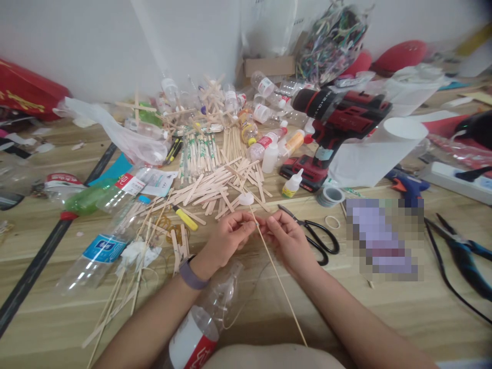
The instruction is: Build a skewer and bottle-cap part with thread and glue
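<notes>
Surface: a pale wood-grained surface (407, 297), cluttered, lies beneath everything.
Drill: a red-and-black cordless drill (348, 115) stands upright on its battery; places below are relative to it.
Bottle: a clear plastic bottle with a blue label (103, 251) lies well to its left, nearer the wearer.
Craft sticks: a heap of flat pale wooden sticks (203, 189) spreads left of its base.
Left hand: nearer the wearer than the drill, the left hand (232, 236) pinches the thin stick between thumb and forefinger.
Right hand: just beside it, the right hand (286, 236) has thumb and forefinger pressed together; I cannot tell whether anything fine is between them.
Scissors: black-handled metal scissors (310, 224) lie nearer than the drill's base.
Thin stick: a slender round tan wooden stick (282, 285) slants from the fingers toward the wearer, left of and nearer than the drill. The step seems to be delicate work at one spot; the next move likely calls for a steady pinch.
Cap: a small round white plastic cap (246, 198) sits by the stick's far end, left of the drill; attachment unclear.
</notes>
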Available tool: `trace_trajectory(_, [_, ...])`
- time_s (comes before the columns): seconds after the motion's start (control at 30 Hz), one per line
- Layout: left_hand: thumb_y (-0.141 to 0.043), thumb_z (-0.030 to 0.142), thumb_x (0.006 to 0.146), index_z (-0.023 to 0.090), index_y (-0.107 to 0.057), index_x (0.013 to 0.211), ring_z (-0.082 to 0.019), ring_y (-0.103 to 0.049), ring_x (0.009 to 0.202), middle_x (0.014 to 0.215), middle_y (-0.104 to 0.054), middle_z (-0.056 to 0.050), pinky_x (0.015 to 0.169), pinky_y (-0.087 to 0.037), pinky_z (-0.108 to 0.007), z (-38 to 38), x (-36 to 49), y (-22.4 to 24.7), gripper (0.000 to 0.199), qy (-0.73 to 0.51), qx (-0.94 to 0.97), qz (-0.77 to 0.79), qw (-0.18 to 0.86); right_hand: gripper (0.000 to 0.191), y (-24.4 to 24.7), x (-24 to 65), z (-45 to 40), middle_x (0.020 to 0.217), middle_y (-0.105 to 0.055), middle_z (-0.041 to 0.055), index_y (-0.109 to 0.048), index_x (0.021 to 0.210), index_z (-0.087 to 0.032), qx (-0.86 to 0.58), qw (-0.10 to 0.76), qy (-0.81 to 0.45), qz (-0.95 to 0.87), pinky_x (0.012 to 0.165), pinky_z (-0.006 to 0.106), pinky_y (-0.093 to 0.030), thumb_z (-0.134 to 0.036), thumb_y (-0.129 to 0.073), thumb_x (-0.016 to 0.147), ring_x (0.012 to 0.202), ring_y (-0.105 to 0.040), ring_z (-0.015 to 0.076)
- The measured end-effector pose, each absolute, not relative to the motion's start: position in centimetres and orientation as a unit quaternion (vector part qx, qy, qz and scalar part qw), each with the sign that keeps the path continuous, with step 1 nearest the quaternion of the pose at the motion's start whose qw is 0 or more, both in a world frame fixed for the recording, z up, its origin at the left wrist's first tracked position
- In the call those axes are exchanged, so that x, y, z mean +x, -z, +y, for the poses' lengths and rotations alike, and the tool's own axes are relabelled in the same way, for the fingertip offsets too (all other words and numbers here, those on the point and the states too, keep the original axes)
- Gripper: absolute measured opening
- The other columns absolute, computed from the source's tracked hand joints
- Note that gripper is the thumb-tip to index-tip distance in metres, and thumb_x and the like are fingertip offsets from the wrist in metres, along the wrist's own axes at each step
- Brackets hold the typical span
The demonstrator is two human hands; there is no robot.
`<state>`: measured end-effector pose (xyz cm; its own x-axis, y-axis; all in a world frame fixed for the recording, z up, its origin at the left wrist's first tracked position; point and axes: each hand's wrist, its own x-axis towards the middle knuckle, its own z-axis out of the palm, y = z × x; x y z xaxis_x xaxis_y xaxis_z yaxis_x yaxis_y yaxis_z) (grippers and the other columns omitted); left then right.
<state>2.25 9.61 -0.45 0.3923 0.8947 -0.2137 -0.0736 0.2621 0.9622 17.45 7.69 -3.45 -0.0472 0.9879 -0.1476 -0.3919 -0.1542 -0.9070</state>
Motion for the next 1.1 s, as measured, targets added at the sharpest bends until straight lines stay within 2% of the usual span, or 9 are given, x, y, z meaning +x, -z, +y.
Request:
trace_trajectory(0.17, [-0.059,0.040,0.080,0.019,-0.052,0.077,-0.006,-0.039,0.044,0.054,-0.049,0.007,0.044,-0.026,-0.020,9.7,2.3,0.7,0.023,-0.353,0.507,0.429,0.659,0.042,3.4,17.2,7.5,0.065,-0.061,-0.0023,-0.050,0.070,-0.023,-0.417,0.513,-0.650,-0.374,0.065,0.032,-0.053,-0.058,-0.072,0.075,0.061,-0.060,0.0150])
trace_trajectory(0.27, [-0.057,0.041,0.081,0.019,-0.052,0.079,-0.007,-0.039,0.045,0.053,-0.047,0.008,0.044,-0.027,-0.020,9.8,2.4,0.9,0.023,-0.347,0.509,0.478,0.626,0.044,3.3,17.5,7.5,0.065,-0.060,-0.0021,-0.052,0.073,-0.023,-0.434,0.482,-0.644,-0.406,0.058,0.031,-0.052,-0.063,-0.070,0.074,0.058,-0.058,0.0150])
trace_trajectory(0.37, [-0.056,0.038,0.082,0.019,-0.052,0.077,-0.007,-0.037,0.044,0.053,-0.045,0.008,0.043,-0.027,-0.020,9.9,2.3,1.1,0.020,-0.345,0.502,0.514,0.603,0.043,3.3,17.8,7.4,0.063,-0.057,-0.0033,-0.057,0.077,-0.022,-0.465,0.442,-0.619,-0.453,0.047,0.026,-0.043,-0.058,-0.077,0.068,0.051,-0.052,0.0124])
trace_trajectory(0.43, [-0.056,0.033,0.082,0.019,-0.053,0.075,-0.007,-0.036,0.043,0.051,-0.043,0.009,0.043,-0.026,-0.020,10.0,2.3,1.1,0.016,-0.337,0.499,0.540,0.588,0.037,3.2,18.0,7.3,0.057,-0.053,-0.0048,-0.058,0.072,-0.021,-0.485,0.414,-0.597,-0.486,0.042,0.023,-0.035,-0.051,-0.080,0.067,0.046,-0.046,0.0106])
trace_trajectory(0.5, [-0.058,0.029,0.081,0.018,-0.053,0.072,-0.007,-0.036,0.044,0.050,-0.043,0.009,0.043,-0.025,-0.020,9.9,2.3,1.0,0.015,-0.326,0.495,0.562,0.577,0.035,3.1,18.2,7.4,0.051,-0.047,-0.0063,-0.054,0.063,-0.021,-0.501,0.392,-0.577,-0.513,0.041,0.023,-0.028,-0.046,-0.078,0.071,0.044,-0.039,0.0091])
trace_trajectory(0.6, [-0.060,0.027,0.079,0.018,-0.053,0.068,-0.006,-0.034,0.043,0.050,-0.042,0.009,0.043,-0.023,-0.020,9.9,2.2,0.6,0.017,-0.305,0.488,0.573,0.584,0.039,2.9,18.6,7.5,0.049,-0.041,-0.0071,-0.048,0.058,-0.022,-0.508,0.369,-0.559,-0.541,0.041,0.023,-0.023,-0.047,-0.072,0.076,0.045,-0.033,0.0088])
trace_trajectory(0.83, [-0.061,0.030,0.079,0.016,-0.056,0.064,-0.004,-0.034,0.042,0.054,-0.048,0.006,0.039,-0.017,-0.018,10.5,1.8,0.4,0.020,-0.247,0.432,0.557,0.665,0.041,2.9,19.6,7.9,0.050,-0.039,-0.0068,-0.048,0.059,-0.022,-0.507,0.330,-0.541,-0.585,0.042,0.023,-0.023,-0.052,-0.065,0.079,0.047,-0.032,0.0093])
trace_trajectory(1.1, [-0.062,0.024,0.077,0.015,-0.057,0.059,-0.004,-0.032,0.043,0.053,-0.049,0.005,0.037,-0.014,-0.017,10.9,1.9,0.0,0.020,-0.223,0.384,0.553,0.705,0.041,3.0,19.3,7.7,0.049,-0.047,-0.0043,-0.048,0.057,-0.022,-0.505,0.309,-0.517,-0.618,0.043,0.024,-0.027,-0.050,-0.057,0.085,0.045,-0.037,0.0102])
